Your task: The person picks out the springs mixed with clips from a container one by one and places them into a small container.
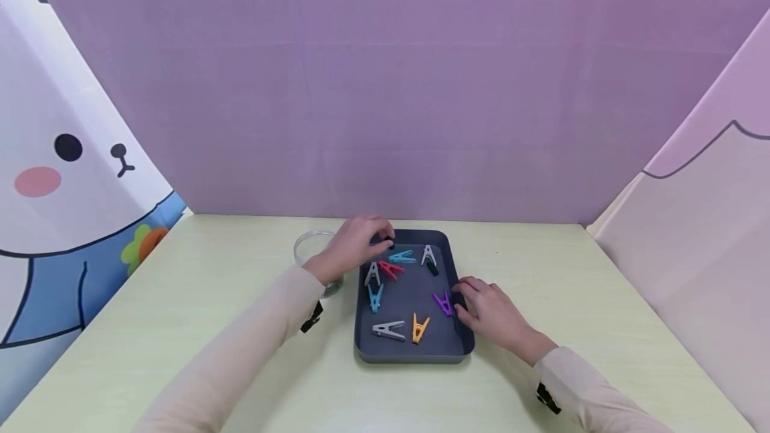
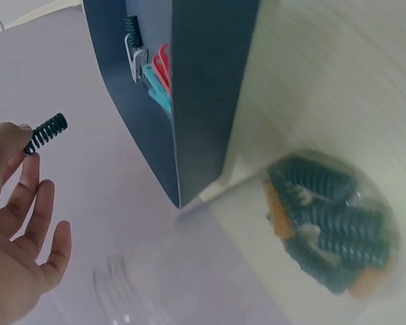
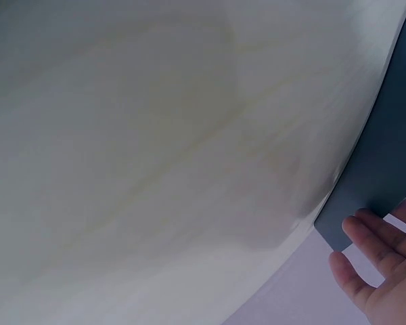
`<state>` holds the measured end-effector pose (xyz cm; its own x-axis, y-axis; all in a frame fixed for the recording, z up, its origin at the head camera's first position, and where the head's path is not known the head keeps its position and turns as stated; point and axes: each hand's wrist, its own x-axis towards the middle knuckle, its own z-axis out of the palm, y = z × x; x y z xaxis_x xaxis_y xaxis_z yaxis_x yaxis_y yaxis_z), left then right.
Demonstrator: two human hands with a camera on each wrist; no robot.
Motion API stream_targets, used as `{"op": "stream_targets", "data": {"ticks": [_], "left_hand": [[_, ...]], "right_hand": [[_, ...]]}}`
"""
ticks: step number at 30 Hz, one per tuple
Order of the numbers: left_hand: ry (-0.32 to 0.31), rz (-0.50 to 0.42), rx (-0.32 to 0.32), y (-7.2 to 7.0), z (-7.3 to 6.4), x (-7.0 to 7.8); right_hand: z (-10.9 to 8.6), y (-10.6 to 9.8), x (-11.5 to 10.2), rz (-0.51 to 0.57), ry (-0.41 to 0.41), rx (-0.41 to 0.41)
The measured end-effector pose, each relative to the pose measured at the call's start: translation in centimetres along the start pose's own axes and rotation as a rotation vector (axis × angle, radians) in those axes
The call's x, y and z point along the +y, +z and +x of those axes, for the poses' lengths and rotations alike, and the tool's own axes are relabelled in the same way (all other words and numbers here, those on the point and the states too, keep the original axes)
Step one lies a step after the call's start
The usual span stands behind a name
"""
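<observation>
Over the far left corner of the dark grey tray (image 1: pixel 415 299), my left hand (image 1: pixel 355 242) pinches a dark green coil spring (image 2: pixel 47 133) between thumb and forefinger; its other fingers are spread. My right hand (image 1: pixel 496 313) rests its fingers on the tray's right rim, and the right wrist view shows these fingers against the outer wall. A second dark spring (image 1: pixel 432 268) lies in the tray by a white clothespin (image 1: pixel 428 254). Below my left wrist stands a clear jar (image 1: pixel 299 246), partly hidden, with several green and orange springs (image 2: pixel 342 227) inside.
Other clothespins lie in the tray: red (image 1: pixel 391 270), purple (image 1: pixel 443 305), yellow (image 1: pixel 419 329), grey (image 1: pixel 389 331) and teal (image 1: pixel 402 257) among them. The pale table (image 1: pixel 577 286) ends at a purple backdrop (image 1: pixel 481 119), with printed cloth at both sides.
</observation>
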<state>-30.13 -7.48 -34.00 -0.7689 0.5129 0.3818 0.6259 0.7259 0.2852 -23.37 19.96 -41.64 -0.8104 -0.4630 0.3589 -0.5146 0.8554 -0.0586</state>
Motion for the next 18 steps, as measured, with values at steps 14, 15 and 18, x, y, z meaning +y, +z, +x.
{"op": "stream_targets", "data": {"ticks": [14,15,18], "left_hand": [[-0.034,-0.046,0.054,-2.5,-2.2,-2.4],[-0.032,-0.048,0.062,-2.7,-2.4,-2.6],[-0.015,-0.048,0.091,-3.0,-2.8,-3.2]], "right_hand": [[0.0,-0.2,-0.1,0.014,0.023,-0.018],[0.0,-0.3,-0.1,0.013,0.024,-0.019],[0.0,-0.3,-0.2,0.011,0.024,-0.024]]}}
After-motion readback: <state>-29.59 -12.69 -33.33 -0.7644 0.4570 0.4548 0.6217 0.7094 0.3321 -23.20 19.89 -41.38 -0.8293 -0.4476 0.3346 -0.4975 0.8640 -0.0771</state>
